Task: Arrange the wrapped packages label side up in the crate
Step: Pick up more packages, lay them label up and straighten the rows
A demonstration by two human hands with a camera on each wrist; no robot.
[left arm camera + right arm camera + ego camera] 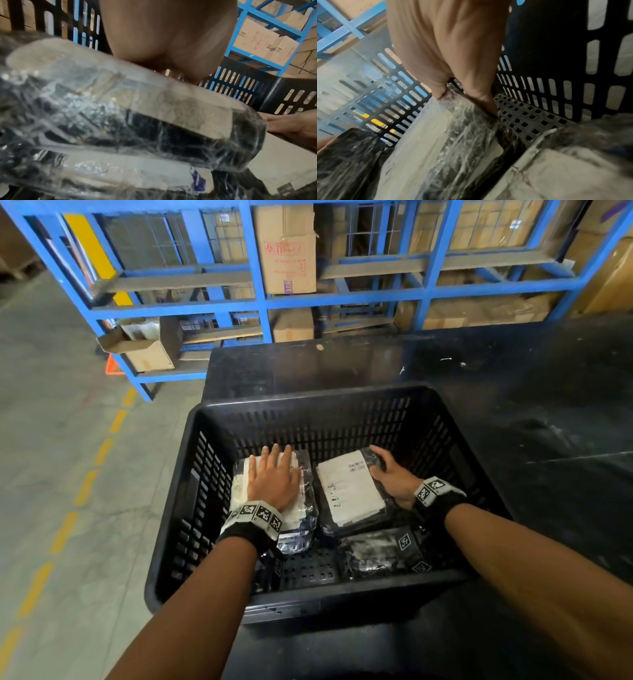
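A black slotted crate stands on a dark table. Inside, at the left, lies a wrapped package with its white label up; my left hand presses flat on it, fingers straight. Another wrapped package shows beneath it. At the right lies a second label-up package; my right hand grips its right edge, thumb on top. In the right wrist view the right hand pinches that package at its corner. A dark wrapped package lies at the near right of the crate floor.
The dark table stretches right and behind the crate. Blue steel racks with cardboard boxes stand beyond it. An open carton sits low on the rack at left. Concrete floor with a yellow dashed line runs along the left.
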